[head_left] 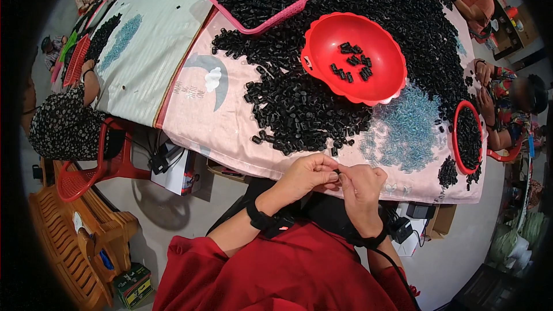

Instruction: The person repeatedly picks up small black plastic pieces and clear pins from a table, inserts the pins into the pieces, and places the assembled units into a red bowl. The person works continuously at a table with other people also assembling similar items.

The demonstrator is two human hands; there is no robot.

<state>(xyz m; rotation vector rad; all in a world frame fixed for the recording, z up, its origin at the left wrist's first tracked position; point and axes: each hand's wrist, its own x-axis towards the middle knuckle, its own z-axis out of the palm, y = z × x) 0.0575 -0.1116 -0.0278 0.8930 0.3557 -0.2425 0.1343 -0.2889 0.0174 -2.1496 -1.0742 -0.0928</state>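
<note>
A small dark piece (337, 171) sits at twelve o'clock from the wearer, just off the cloth-covered tabletop (196, 118), pinched by fingertips of the curled left hand (308, 175) and right hand (363, 190). Beyond it: stubby black cylinders (305, 112) at eleven, glassy blue bits (408, 129) at two, a scalloped red bowl (385, 52) at twelve.

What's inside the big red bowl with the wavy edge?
Inside the red bowl are some small black pieces, loosely grouped, with plenty of red showing around them. The spots right beneath those pieces are covered, so I can't see there.
</note>
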